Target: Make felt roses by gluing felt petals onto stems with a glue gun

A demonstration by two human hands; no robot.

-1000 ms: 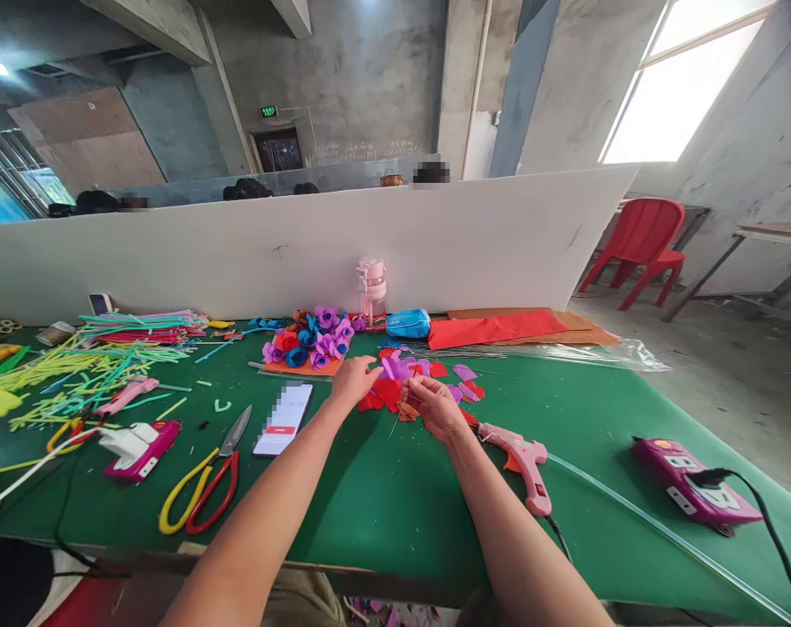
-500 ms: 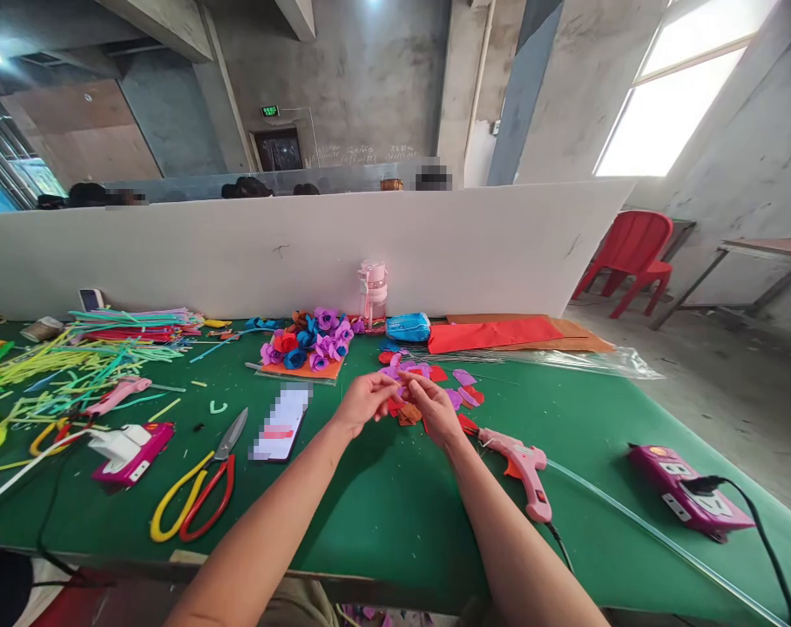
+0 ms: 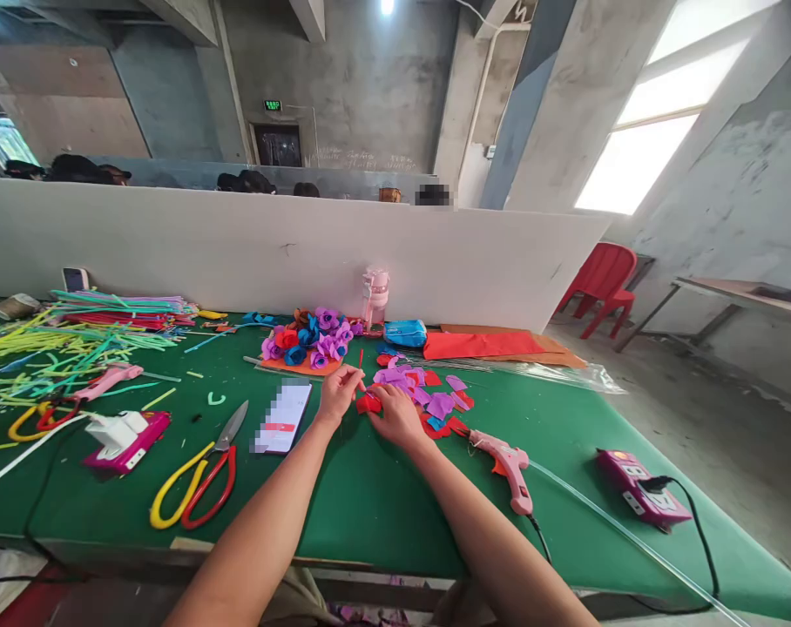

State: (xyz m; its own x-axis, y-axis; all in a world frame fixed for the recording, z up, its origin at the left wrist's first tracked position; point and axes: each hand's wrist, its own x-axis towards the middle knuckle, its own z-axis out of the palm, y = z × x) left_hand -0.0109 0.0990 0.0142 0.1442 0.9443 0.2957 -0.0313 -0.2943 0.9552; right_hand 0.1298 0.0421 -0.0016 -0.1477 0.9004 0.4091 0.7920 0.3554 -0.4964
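My left hand point(image 3: 336, 396) is closed in a pinch on a thin red strip point(image 3: 361, 357), which stands up from its fingertips. Close beside it, my right hand point(image 3: 396, 416) has its fingers bent over a red paper petal point(image 3: 368, 403) at the near left of a loose pile. Part of that petal is hidden under the fingers. Purple petals point(image 3: 440, 405) lie around the right hand, with a few red and blue ones among them. Behind my left hand, a bunch of purple, red and blue paper flowers point(image 3: 317, 338) rests on an orange sheet.
A pink glue gun point(image 3: 505, 461) lies right of my right hand, trailing a long clear glue stick point(image 3: 621, 521). Scissors point(image 3: 222, 457) and a phone point(image 3: 281, 418) are on the left. Power strips point(image 3: 637, 488), a pink bottle point(image 3: 375, 300) and a blue pouch point(image 3: 405, 333) also stand around.
My hands, held together over the petals before, have moved slightly left and apart. A red strip now shows upright in my left hand, and a red petal lies under my right fingers.
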